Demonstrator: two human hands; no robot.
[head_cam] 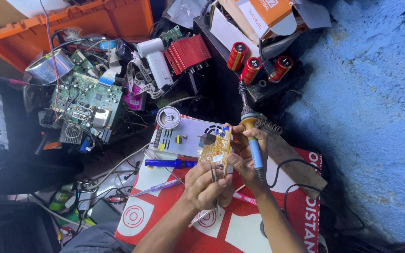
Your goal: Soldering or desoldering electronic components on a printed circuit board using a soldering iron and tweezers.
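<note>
Between both hands, the yellow circuit board (216, 149) needs steadying: left hand (206, 185) fingers pinch tweezers (213, 175); right hand (248, 157) fingers grip soldering iron (254, 145).

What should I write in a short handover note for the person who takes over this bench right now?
Left hand: grip closed on thin metal tweezers, their tips at the small yellow circuit board.
Right hand: grip closed on the blue-handled soldering iron, also steadying the board's edge. The iron's tip points away from the board, toward the coil stand.
The board is held upright above the grey power supply; a blue screwdriver lies beside it on the red mat.
Done: board picked up, tools in hand.
Left: the iron does not touch the board yet; which joint is being worked on cannot be seen.
</note>
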